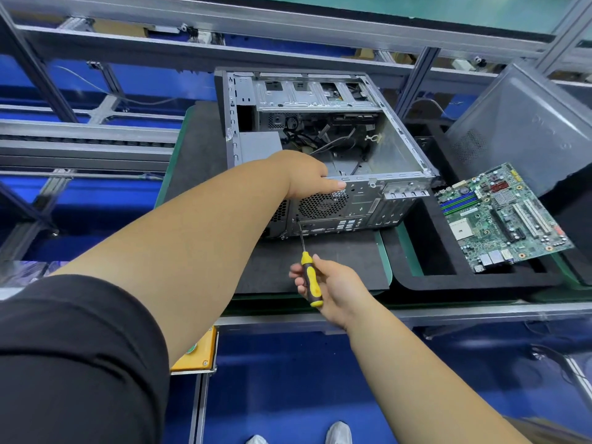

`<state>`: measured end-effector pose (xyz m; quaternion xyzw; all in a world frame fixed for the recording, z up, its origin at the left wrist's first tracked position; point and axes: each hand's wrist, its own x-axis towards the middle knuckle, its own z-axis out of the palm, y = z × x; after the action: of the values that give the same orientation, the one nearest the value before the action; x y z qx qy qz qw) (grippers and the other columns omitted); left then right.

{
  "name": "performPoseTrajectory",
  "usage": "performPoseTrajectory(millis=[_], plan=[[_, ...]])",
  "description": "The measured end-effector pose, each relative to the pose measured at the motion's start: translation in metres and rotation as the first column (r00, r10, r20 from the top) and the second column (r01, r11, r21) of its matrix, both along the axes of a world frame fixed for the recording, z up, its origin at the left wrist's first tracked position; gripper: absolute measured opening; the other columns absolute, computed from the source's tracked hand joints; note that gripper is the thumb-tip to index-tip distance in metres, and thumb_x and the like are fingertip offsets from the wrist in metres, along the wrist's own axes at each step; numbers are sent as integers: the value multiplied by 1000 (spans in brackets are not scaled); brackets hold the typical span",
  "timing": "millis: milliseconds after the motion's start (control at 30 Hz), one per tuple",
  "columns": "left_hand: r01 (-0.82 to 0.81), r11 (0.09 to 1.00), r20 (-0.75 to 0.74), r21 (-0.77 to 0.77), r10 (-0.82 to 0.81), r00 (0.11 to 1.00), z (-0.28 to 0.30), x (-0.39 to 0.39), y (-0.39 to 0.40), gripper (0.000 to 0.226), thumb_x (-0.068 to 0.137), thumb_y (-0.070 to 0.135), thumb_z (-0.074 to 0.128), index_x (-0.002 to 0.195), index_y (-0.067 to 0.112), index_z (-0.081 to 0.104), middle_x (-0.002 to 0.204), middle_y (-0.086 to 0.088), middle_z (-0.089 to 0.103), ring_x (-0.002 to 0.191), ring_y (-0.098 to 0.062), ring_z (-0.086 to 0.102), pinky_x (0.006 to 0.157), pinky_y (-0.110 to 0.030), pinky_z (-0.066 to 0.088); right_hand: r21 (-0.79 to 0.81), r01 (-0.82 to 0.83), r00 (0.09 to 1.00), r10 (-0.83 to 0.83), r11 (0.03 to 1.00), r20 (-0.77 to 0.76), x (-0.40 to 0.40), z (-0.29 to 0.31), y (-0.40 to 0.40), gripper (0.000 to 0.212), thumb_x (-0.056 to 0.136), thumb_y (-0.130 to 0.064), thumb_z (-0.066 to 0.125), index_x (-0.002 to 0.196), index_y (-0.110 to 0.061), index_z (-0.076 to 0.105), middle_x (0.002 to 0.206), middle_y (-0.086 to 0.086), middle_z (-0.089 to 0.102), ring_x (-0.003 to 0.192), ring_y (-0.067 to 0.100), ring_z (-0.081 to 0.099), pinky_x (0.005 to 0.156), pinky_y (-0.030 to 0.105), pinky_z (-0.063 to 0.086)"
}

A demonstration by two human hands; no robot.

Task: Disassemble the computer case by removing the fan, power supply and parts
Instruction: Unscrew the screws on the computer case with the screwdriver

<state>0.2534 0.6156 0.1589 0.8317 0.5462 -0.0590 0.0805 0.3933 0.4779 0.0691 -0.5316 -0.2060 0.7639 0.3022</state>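
Observation:
An open grey computer case [397, 145] lies on its side on a dark foam mat [198, 155], rear panel facing me. The round fan grille [323, 206] shows in that panel, with the power supply [259, 145] inside at the left among loose cables. My left hand [307, 174] reaches over the top rear edge of the case above the grille, thumb along the rim, its fingers hidden inside. My right hand [333, 286] grips a yellow and black screwdriver [309, 277]; its tip touches the rear panel at the grille's lower left corner.
A green motherboard [499, 219] lies on a black foam tray [432, 267] to the right. The grey side panel [525, 123] leans at the far right. Aluminium frame rails [89, 136] run along the left and back. A yellow box [198, 354] sits under the bench edge.

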Motion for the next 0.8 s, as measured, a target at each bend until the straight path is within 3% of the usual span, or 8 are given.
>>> performPoseTrajectory(millis=[167, 233, 300, 367, 500, 667, 733, 800], plan=[[-2, 1000, 2, -1, 2, 1000, -1, 0, 0, 56, 95, 69, 20, 96, 22, 51, 89, 3, 51, 87, -20, 48, 71, -33, 34, -154, 67, 962, -105, 986, -252, 2, -5, -4, 34, 102, -34, 48, 90, -6, 63, 93, 11, 73, 41, 8, 41, 37, 19, 35], [-4, 1000, 4, -3, 4, 1000, -1, 0, -1, 57, 95, 69, 20, 97, 22, 52, 90, 3, 51, 87, -19, 48, 72, -33, 35, -155, 88, 964, -124, 984, -236, -1, -7, -4, 34, 103, -35, 48, 90, -7, 61, 85, 9, 71, 37, 7, 32, 36, 19, 28], [-9, 1000, 7, -7, 9, 1000, -1, 1, 0, 59, 95, 69, 20, 103, 21, 55, 94, 3, 52, 90, -19, 48, 74, -34, 35, -70, 73, 996, -77, 995, -52, -6, -7, -2, 35, 104, -36, 46, 90, -8, 61, 75, 6, 69, 37, 8, 32, 37, 20, 27], [-12, 1000, 9, -12, 12, 1000, 0, 1, -1, 59, 95, 69, 21, 102, 21, 55, 92, 4, 52, 90, -20, 49, 74, -34, 36, 65, -15, 964, -2, 998, 265, -10, -2, 0, 34, 104, -36, 43, 87, -11, 59, 69, 0, 65, 36, 9, 34, 42, 22, 29], [-15, 1000, 4, -17, 15, 1000, 2, 1, -2, 60, 95, 68, 21, 100, 19, 56, 89, 2, 54, 89, -22, 50, 75, -35, 37, 290, -336, 666, 8, 896, 746, -9, 2, -3, 30, 100, -44, 46, 83, -19, 45, 74, 0, 61, 53, 15, 53, 53, 27, 43], [-16, 1000, 8, -20, 16, 1000, 2, 1, -2, 61, 95, 68, 21, 102, 19, 56, 98, 0, 55, 92, -22, 50, 77, -35, 38, 277, -562, 213, -188, 780, 959, -15, 4, -7, 26, 97, -42, 52, 93, -21, 37, 89, -6, 46, 68, 20, 49, 48, 29, 26], [-21, 1000, 19, -23, 22, 1000, 1, 0, -2, 58, 95, 69, 21, 98, 21, 53, 97, 1, 53, 93, -22, 49, 77, -35, 37, 301, -588, 180, -242, 751, 953, -17, 3, -7, 28, 96, -39, 56, 96, -20, 35, 93, -4, 44, 71, 23, 49, 52, 30, 29], [-28, 999, 21, -23, 28, 999, 0, 0, -2, 58, 94, 70, 21, 98, 22, 54, 97, 2, 53, 93, -22, 49, 77, -35, 36, 291, -520, 325, -129, 803, 937, -17, 1, -2, 30, 94, -39, 60, 98, -17, 40, 94, -2, 51, 74, 22, 51, 56, 31, 34]])
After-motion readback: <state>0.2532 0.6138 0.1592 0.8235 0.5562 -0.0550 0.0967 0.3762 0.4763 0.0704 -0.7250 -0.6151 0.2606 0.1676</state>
